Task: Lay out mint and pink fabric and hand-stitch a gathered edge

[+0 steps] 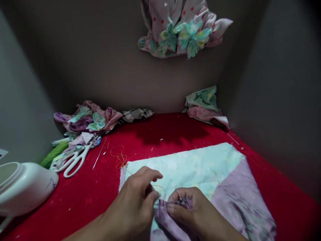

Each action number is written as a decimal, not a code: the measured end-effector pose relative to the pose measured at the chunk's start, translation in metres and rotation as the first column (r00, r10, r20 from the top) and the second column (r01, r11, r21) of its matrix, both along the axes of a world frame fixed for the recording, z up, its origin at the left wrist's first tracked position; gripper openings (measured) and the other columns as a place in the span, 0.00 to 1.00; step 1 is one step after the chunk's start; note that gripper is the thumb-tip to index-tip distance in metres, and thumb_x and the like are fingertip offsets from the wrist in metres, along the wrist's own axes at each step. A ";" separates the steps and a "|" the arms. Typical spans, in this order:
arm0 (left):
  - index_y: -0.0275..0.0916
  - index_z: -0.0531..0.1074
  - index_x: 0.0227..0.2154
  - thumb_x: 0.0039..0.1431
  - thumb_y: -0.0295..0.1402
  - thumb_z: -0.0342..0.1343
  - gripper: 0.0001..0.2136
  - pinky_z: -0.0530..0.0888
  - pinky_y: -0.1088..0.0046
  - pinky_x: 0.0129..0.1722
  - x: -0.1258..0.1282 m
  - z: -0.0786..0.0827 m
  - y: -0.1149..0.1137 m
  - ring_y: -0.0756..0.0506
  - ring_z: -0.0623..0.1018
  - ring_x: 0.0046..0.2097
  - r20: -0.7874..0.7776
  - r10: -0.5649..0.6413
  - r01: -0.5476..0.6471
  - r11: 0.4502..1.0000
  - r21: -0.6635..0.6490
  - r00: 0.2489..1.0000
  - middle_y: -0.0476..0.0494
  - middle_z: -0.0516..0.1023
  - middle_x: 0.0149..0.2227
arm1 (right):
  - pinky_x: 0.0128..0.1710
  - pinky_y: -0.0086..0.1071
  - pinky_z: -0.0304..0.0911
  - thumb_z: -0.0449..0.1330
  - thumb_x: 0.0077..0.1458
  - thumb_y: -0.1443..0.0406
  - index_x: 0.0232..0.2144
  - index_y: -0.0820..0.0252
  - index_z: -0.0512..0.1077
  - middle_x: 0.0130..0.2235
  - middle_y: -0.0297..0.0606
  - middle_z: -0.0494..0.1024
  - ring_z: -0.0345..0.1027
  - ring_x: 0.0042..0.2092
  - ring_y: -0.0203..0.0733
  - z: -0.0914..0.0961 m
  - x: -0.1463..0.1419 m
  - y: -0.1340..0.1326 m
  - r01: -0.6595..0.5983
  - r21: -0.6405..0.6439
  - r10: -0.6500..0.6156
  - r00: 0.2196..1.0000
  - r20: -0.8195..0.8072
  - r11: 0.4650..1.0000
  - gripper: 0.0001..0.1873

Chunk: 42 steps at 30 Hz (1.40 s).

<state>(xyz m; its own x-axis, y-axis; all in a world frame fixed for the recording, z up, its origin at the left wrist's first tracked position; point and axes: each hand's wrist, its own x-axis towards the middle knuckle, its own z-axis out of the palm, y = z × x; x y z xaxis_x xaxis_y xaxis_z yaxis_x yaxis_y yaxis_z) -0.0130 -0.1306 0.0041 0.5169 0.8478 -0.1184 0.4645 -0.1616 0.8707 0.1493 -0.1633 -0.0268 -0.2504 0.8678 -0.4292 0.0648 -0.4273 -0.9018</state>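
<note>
My right hand point(193, 207) pinches a strip of purple patterned fabric point(170, 222) between thumb and fingers, and its edge is bunched into small gathers there. A thin thread curves up by the fingertips. My left hand point(135, 197) is just left of the strip, its index finger and thumb apart; the thumb tip is close to the strip's end, and the other fingers are hidden. Under both hands lies a larger cloth point(185, 164), pale mint with a lilac patterned part at the right.
White-handled scissors point(75, 160) and a long needle-like rod point(99, 153) lie left, near loose yellow thread point(121, 159). A white container point(27, 187) lies front left. Fabric heaps point(87, 117) sit at the back left, with more cloth point(203, 103) back right. A ruffled fabric piece point(180, 30) hangs on the wall.
</note>
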 end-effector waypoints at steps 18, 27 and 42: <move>0.36 0.62 0.29 0.57 0.27 0.41 0.06 0.65 0.77 0.23 0.000 0.000 -0.010 0.51 0.68 0.25 0.154 -0.217 0.137 0.901 0.411 0.964 0.44 0.67 0.25 | 0.23 0.24 0.48 0.58 0.41 0.64 0.21 0.67 0.67 0.19 0.30 0.61 0.51 0.23 0.30 0.000 -0.001 -0.001 0.040 0.077 -0.043 0.998 0.035 0.996 0.08; 0.38 0.56 0.28 0.59 0.39 0.43 0.09 0.55 0.87 0.10 0.011 -0.001 0.000 0.57 0.62 0.12 0.417 0.160 0.082 0.859 -0.505 0.895 0.50 0.71 0.20 | 0.25 0.25 0.52 0.64 0.39 0.54 0.23 0.68 0.72 0.21 0.35 0.66 0.54 0.25 0.32 -0.005 -0.003 0.000 0.003 0.079 0.001 0.999 -0.048 0.997 0.19; 0.39 0.60 0.26 0.47 0.23 0.49 0.05 0.68 0.78 0.24 -0.063 0.058 0.070 0.52 0.70 0.23 0.659 0.619 -0.735 0.662 -0.145 0.427 0.56 0.59 0.18 | 0.18 0.25 0.37 0.59 0.45 0.61 0.11 0.65 0.61 0.13 0.29 0.57 0.44 0.17 0.26 0.012 0.004 0.002 -0.273 -0.018 0.264 0.944 -0.200 0.962 0.19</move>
<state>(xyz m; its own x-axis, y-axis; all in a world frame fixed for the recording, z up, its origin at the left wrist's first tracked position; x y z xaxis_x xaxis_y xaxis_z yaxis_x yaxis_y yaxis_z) -0.0761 -0.0603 0.0616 -0.3403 0.9312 0.1307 -0.1405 -0.1878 0.9721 0.1534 -0.1614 -0.0148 -0.5538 0.7379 -0.3858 0.0088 -0.4582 -0.8888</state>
